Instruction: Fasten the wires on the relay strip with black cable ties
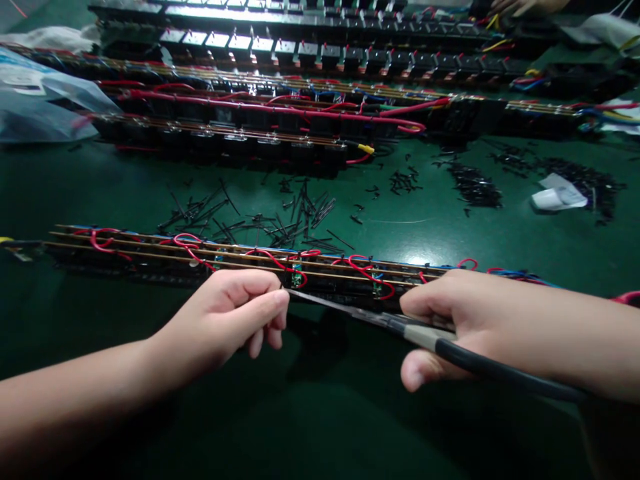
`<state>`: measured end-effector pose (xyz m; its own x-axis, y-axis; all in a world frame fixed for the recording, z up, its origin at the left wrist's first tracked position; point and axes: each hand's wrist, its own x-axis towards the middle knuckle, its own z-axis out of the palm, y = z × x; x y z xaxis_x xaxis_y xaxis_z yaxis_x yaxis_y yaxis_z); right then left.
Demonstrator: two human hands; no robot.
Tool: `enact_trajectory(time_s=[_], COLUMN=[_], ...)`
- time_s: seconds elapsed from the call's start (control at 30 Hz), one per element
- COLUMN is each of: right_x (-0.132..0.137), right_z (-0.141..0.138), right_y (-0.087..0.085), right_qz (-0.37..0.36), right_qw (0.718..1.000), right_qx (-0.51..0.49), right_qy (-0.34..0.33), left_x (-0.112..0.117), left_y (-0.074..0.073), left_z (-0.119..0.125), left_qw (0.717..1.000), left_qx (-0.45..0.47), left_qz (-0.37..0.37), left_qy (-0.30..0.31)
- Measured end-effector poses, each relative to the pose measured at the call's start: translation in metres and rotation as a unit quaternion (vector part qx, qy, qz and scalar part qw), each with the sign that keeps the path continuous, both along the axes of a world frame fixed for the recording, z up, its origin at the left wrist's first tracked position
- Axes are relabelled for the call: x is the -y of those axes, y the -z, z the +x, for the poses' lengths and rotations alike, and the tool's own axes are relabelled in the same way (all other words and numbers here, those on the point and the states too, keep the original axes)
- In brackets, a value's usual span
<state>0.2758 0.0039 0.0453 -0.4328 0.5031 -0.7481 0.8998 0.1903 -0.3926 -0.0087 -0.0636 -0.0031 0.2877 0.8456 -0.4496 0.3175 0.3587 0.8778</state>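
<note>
My right hand (450, 320) is closed round long-nose pliers (385, 321) with cream and black handles. Their thin jaws point left, and the tips reach the fingertips of my left hand (245, 310). Thumb and forefinger of that hand are pinched together; a tiny dark bit shows at the fingertips, too small to name. Just behind both hands lies a long black strip assembly (150, 257) with brass-coloured rods, looped red wires (187, 247), blue wires and small green circuit boards (297, 272). My hands hide parts of its front edge.
Loose black pins or tie ends (300, 213) lie scattered on the green table (350, 420), with more piles (475, 185) to the right. Several similar assemblies (240, 120) stand behind. A plastic bag (45, 100) is at left, a white wrapper (557, 193) at right. Another person's hand (520, 7) shows at top right.
</note>
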Motion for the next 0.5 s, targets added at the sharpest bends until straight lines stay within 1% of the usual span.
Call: enact_trajectory(time_s=[0.07,0.1,0.13,0.17,0.2,0.23,0.27,0.3,0.33,0.37,0.43,0.5], right_x=[0.002,0.003,0.003,0.003,0.004,0.004,0.004,0.004,0.005,0.005,0.005,0.005], right_z=[-0.003,-0.005,-0.007,-0.009,-0.011,-0.013,-0.015,-0.017,-0.019,-0.02,-0.024,-0.026], right_y=[0.0,0.0,0.001,0.002,0.002,0.003,0.003,0.002,0.001,-0.001,-0.004,-0.005], right_qz=[-0.032,-0.041,-0.029,-0.016,-0.006,-0.001,-0.003,-0.008,-0.017,-0.025,-0.04,-0.045], right_qw=[0.999,0.998,0.998,0.998,0.998,0.997,0.996,0.996,0.995,0.995,0.994,0.993], right_qx=[0.022,0.038,0.049,0.057,0.062,0.066,0.067,0.068,0.07,0.072,0.075,0.079], right_qy=[0.006,0.002,-0.006,-0.018,-0.03,-0.042,-0.052,-0.06,-0.066,-0.071,-0.076,-0.076], left_x=[0.001,0.0,0.0,-0.001,-0.003,-0.005,-0.008,-0.011,-0.014,-0.017,-0.024,-0.029], left_y=[-0.002,-0.003,-0.004,-0.005,-0.005,-0.006,-0.006,-0.006,-0.006,-0.005,-0.003,0.0], left_z=[-0.003,-0.005,-0.008,-0.012,-0.016,-0.019,-0.023,-0.026,-0.028,-0.029,-0.03,-0.029], left_qw=[0.993,0.981,0.959,0.928,0.89,0.851,0.818,0.793,0.781,0.78,0.792,0.796], left_qx=[-0.062,-0.111,-0.165,-0.221,-0.273,-0.32,-0.359,-0.392,-0.418,-0.437,-0.461,-0.473], left_qz=[0.097,0.161,0.23,0.3,0.364,0.415,0.45,0.466,0.465,0.448,0.401,0.379], left_qy=[-0.004,-0.006,-0.007,-0.007,-0.006,-0.003,0.001,0.003,0.003,0.002,-0.002,-0.001])
